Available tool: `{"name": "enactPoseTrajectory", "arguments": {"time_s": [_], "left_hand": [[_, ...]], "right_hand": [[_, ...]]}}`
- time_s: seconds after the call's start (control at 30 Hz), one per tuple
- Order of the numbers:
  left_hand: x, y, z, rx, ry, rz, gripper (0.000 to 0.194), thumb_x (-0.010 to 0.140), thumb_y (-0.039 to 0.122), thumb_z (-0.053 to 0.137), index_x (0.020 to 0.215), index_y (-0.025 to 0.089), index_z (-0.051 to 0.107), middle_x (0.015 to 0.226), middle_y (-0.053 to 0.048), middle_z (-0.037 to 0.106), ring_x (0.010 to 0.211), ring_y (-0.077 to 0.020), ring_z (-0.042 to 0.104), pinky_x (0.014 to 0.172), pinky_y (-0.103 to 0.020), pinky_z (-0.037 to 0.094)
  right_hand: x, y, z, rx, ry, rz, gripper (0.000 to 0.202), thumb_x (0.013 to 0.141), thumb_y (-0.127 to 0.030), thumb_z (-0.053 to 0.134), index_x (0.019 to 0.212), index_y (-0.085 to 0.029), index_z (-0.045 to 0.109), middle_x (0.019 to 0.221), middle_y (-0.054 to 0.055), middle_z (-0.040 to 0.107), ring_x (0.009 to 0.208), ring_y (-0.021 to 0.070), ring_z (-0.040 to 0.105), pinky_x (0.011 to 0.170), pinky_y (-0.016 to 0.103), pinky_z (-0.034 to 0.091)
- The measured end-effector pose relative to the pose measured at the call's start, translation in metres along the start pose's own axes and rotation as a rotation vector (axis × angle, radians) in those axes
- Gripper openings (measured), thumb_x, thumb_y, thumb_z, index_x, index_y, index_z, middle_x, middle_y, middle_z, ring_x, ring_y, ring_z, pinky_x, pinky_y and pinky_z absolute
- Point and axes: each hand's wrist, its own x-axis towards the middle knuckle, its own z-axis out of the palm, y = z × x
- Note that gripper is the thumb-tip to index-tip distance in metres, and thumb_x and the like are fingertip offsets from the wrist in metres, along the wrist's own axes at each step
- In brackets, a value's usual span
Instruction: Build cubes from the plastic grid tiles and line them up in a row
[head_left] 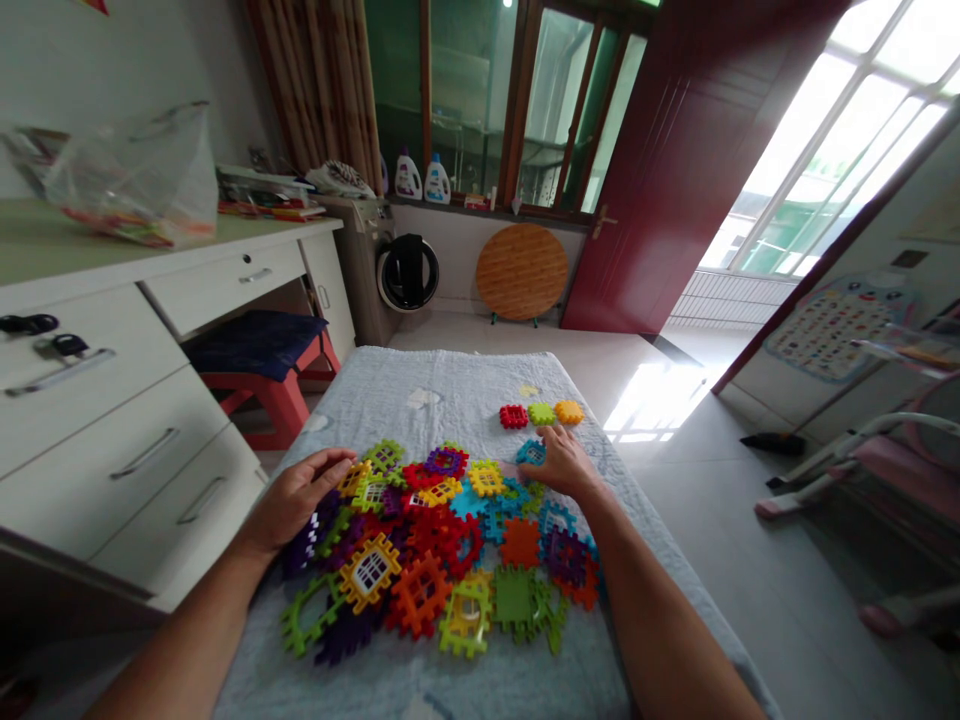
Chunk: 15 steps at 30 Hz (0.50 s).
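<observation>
My right hand (566,463) is at the right of the cloth-covered table, its thumb and fingers closed on a blue interlocking building block (532,452). Just beyond it, a red block (514,416), a light green block (541,413) and an orange-yellow block (569,411) stand in a row. My left hand (300,495) rests at the left edge of a heap of colourful notched blocks (442,530), fingers stretched out beside a yellow block (355,478). Nothing shows in its grasp, though its palm side is partly hidden. Some heaped blocks have window-like lattices.
The light blue cloth (450,380) covers the table. To the left are a white desk (169,400) and a red stool (281,400) with a dark cushion. A washing machine (367,270), a round wooden tabletop (523,272) and a red door (660,170) stand behind.
</observation>
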Motion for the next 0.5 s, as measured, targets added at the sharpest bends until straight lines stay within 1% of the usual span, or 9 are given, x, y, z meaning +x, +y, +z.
{"name": "enactPoseTrajectory", "arguments": {"time_s": [0.07,0.1,0.2,0.33,0.5], "left_hand": [[0.001,-0.005,-0.001,-0.053,-0.096,-0.012,0.056,0.074,0.064,0.058,0.107,0.019,0.068,0.106,-0.007,0.072,0.101,-0.0277,0.064,0.089,-0.033,0.05],[0.002,-0.008,-0.001,-0.072,-0.125,-0.019,0.055,0.076,0.063,0.057,0.109,0.019,0.066,0.108,-0.007,0.071,0.104,-0.028,0.063,0.091,-0.034,0.049],[0.003,-0.012,-0.002,-0.081,-0.135,-0.027,0.054,0.077,0.061,0.057,0.111,0.019,0.064,0.111,-0.008,0.07,0.107,-0.0282,0.061,0.094,-0.034,0.047],[0.004,-0.014,-0.001,-0.102,-0.15,-0.045,0.054,0.078,0.061,0.057,0.112,0.02,0.062,0.111,-0.007,0.069,0.108,-0.0276,0.061,0.095,-0.034,0.046],[0.004,-0.015,-0.001,-0.101,-0.138,-0.043,0.056,0.075,0.062,0.059,0.111,0.019,0.064,0.109,-0.007,0.07,0.107,-0.0273,0.062,0.091,-0.032,0.048]], "right_hand": [[0.001,-0.003,0.0,-0.032,-0.025,0.027,0.058,0.063,-0.049,0.071,0.109,-0.016,0.059,0.103,0.01,0.057,0.096,0.0265,0.052,0.083,0.034,0.039],[0.002,-0.004,0.0,-0.046,-0.035,0.037,0.055,0.063,-0.048,0.071,0.106,-0.016,0.06,0.102,0.01,0.058,0.095,0.0264,0.053,0.082,0.033,0.039],[0.003,-0.007,-0.001,-0.057,-0.043,0.048,0.049,0.064,-0.045,0.07,0.102,-0.014,0.061,0.1,0.011,0.058,0.092,0.0259,0.054,0.079,0.033,0.039],[0.003,-0.007,-0.001,-0.048,-0.03,0.041,0.047,0.065,-0.044,0.069,0.101,-0.015,0.061,0.099,0.011,0.059,0.092,0.0253,0.054,0.079,0.032,0.039],[0.002,-0.008,-0.001,-0.061,-0.024,0.044,0.049,0.065,-0.047,0.069,0.101,-0.015,0.061,0.1,0.01,0.058,0.093,0.0253,0.054,0.079,0.032,0.039]]}}
